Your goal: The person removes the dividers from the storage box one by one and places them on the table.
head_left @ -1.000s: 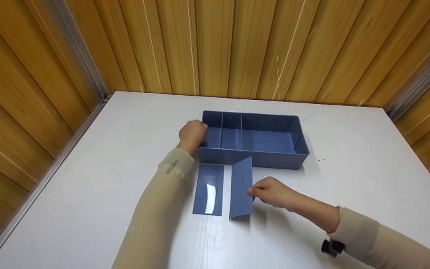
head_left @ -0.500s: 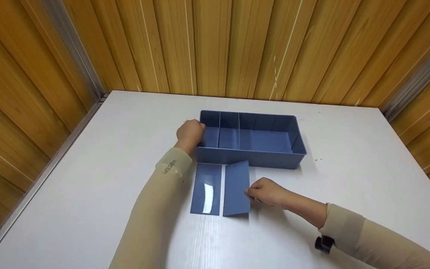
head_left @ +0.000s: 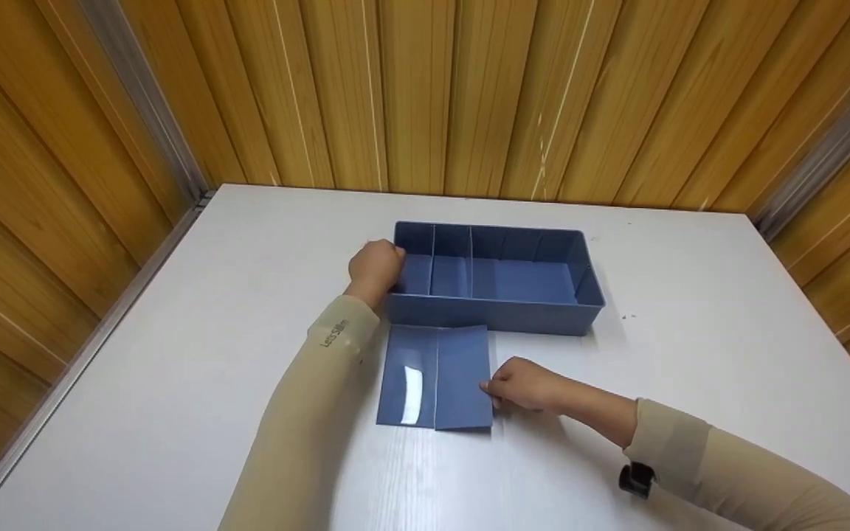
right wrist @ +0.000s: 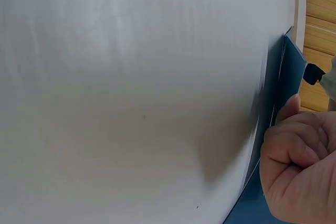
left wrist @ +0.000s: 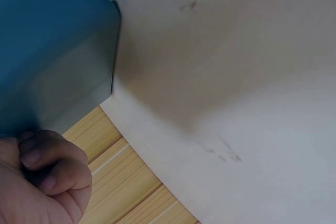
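A long blue box [head_left: 502, 316] stands at mid-table, with two thin upright dividers [head_left: 451, 276] in its left part. My left hand [head_left: 375, 265] grips the box's left end wall, fingers curled over the rim; the left wrist view has the hand [left wrist: 47, 182] by the box's side [left wrist: 73, 72]. In front of the box a flat blue divider panel [head_left: 399, 361] lies with a bright reflection on it. Beside it is a second divider panel [head_left: 463, 380], slightly tilted, its right edge raised. My right hand [head_left: 528, 385] pinches that edge between thumb and fingers.
The white table [head_left: 196, 354] carries the box and panels. Wood-patterned walls [head_left: 425, 96] rise behind and at the sides. A black device [head_left: 637, 479] sits at the right sleeve.
My right hand has moved left and lowered its divider panel, which now lies nearly flat with its left edge against or very close to the lying panel. My left hand stays at the box.
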The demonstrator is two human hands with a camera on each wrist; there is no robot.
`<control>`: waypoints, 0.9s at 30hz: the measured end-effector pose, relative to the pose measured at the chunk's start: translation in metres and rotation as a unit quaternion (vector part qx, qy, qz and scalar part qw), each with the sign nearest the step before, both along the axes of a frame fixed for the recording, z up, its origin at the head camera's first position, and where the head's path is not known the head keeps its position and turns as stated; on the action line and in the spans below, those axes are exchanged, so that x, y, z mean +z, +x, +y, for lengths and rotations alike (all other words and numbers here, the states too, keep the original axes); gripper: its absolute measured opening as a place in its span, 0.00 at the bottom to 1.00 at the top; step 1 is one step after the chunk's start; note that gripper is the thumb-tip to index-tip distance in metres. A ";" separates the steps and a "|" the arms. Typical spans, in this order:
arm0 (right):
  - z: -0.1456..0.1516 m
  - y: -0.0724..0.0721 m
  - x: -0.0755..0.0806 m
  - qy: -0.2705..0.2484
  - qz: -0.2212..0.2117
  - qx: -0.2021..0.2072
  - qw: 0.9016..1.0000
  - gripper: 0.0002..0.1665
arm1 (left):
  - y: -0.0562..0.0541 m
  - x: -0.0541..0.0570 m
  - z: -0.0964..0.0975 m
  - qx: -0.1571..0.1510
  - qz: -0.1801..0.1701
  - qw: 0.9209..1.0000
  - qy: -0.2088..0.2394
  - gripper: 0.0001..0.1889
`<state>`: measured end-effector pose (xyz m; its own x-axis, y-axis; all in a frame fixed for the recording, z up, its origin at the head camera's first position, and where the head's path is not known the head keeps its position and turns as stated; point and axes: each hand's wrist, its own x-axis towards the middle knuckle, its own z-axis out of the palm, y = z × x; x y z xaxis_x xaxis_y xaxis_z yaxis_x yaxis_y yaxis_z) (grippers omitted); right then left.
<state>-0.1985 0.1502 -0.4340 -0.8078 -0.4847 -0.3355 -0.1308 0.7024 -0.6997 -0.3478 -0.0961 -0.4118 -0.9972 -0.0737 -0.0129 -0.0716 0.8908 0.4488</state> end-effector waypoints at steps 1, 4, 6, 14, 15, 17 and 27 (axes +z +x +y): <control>0.000 0.000 0.000 0.000 0.000 -0.002 1.000 0.25 | 0.000 0.000 0.001 0.000 0.000 1.000 0.000 0.21; 0.002 -0.001 0.001 0.001 -0.001 -0.009 1.000 0.25 | 0.000 0.001 0.004 0.000 0.003 1.000 -0.002 0.21; 0.003 -0.001 0.001 0.003 -0.001 -0.014 1.000 0.25 | 0.000 0.002 0.007 -0.002 0.002 1.000 -0.005 0.21; 0.007 0.001 0.004 0.010 0.004 -0.008 1.000 0.26 | 0.000 0.005 0.013 -0.007 0.008 1.000 -0.009 0.21; 0.008 0.001 0.004 0.009 0.002 -0.008 1.000 0.26 | 0.000 0.005 0.013 -0.007 0.009 1.000 -0.009 0.21; 0.008 0.002 0.004 0.009 -0.005 -0.009 1.000 0.26 | 0.001 0.005 0.014 -0.009 0.010 1.000 -0.011 0.21; 0.010 0.001 0.001 0.016 0.004 -0.009 1.000 0.27 | -0.001 0.008 0.015 -0.004 0.014 1.000 -0.007 0.20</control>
<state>-0.1977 0.1606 -0.4327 -0.8186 -0.4595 -0.3445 -0.1233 0.7265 -0.6761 -0.3485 -0.0806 -0.4043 -0.9977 -0.0661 0.0167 -0.0521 0.8976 0.4376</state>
